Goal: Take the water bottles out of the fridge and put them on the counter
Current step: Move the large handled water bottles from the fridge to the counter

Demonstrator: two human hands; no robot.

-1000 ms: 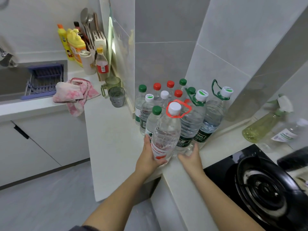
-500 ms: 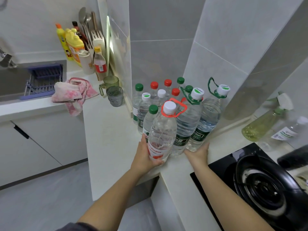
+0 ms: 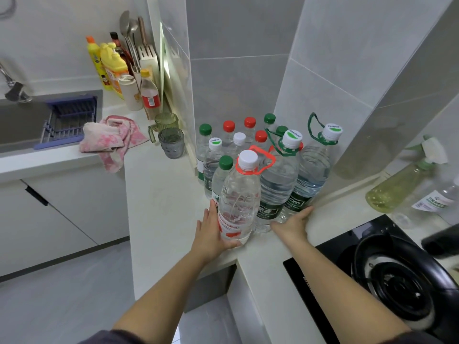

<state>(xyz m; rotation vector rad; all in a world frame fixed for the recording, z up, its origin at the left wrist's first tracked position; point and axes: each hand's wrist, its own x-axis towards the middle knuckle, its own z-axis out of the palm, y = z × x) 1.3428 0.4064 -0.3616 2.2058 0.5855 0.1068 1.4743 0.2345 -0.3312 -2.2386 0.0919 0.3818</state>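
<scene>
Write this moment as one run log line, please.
left hand grips red-handled bottle | right hand touches green-handled bottle base | bottles upright on counter

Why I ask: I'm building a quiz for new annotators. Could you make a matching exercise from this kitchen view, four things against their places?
Things
1. red-ringed bottle
2. pink cloth
3. spray bottle
4. grey glass

Places
A. far right, near the stove
B. held by the left hand
C. draped over the counter edge by the sink
D. just in front of the green mug

Pairs: 1-B, 2-C, 3-A, 4-D
</scene>
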